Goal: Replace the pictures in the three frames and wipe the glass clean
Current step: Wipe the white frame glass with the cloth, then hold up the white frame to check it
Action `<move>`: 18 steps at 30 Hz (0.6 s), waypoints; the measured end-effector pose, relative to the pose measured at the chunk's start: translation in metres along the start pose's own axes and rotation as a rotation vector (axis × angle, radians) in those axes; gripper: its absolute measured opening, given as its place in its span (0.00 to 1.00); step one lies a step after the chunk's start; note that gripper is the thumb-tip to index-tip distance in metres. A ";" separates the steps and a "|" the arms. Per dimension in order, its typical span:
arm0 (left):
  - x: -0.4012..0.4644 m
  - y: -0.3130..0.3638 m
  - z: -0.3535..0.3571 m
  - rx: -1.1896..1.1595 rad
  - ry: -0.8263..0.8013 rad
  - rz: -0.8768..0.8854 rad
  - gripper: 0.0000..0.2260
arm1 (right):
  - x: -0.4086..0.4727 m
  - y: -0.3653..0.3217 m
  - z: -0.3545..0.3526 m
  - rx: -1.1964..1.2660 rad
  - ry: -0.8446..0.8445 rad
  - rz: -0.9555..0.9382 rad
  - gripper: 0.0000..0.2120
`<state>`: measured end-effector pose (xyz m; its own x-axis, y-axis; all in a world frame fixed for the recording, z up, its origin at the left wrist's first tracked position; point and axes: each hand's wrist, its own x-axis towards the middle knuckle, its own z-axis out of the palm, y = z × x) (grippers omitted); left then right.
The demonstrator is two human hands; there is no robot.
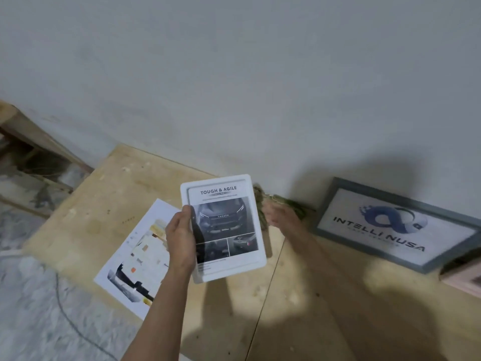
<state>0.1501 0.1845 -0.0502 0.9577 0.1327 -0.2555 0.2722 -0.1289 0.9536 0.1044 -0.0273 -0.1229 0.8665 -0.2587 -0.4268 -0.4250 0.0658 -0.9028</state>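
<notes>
My left hand [181,238] grips the left edge of a white frame [223,227] and holds it up above the wooden table [299,308]. The frame shows a car picture headed "TOUGH & AGILE". My right hand [281,217] is blurred and reaches to a green cloth [289,204] by the wall behind the frame; whether its fingers hold the cloth is unclear. A loose printed picture [138,256] lies flat on the table left of the white frame. A grey frame [398,225] with an "INTELLI NUSA" picture leans against the wall on the right.
The corner of a pink frame [466,280] shows at the right edge. The white wall [234,74] runs along the table's far side. The table's left edge drops to a grey floor [31,308] with a thin cable; wooden planks [31,142] lie at far left.
</notes>
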 end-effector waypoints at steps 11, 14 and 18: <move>-0.109 0.010 0.037 0.201 -0.768 0.066 0.10 | -0.220 0.010 -0.078 0.134 0.373 -0.059 0.07; -0.151 0.013 0.062 0.389 -1.006 0.098 0.04 | -0.283 0.027 -0.111 0.179 0.519 -0.016 0.09; -0.222 0.020 0.117 0.414 -1.144 0.170 0.08 | -0.364 0.048 -0.163 0.231 0.735 -0.013 0.08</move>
<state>-0.0459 0.0374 0.0068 0.4573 -0.8282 -0.3241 -0.0547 -0.3899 0.9192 -0.2743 -0.0869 -0.0023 0.4399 -0.8294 -0.3443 -0.2809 0.2371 -0.9300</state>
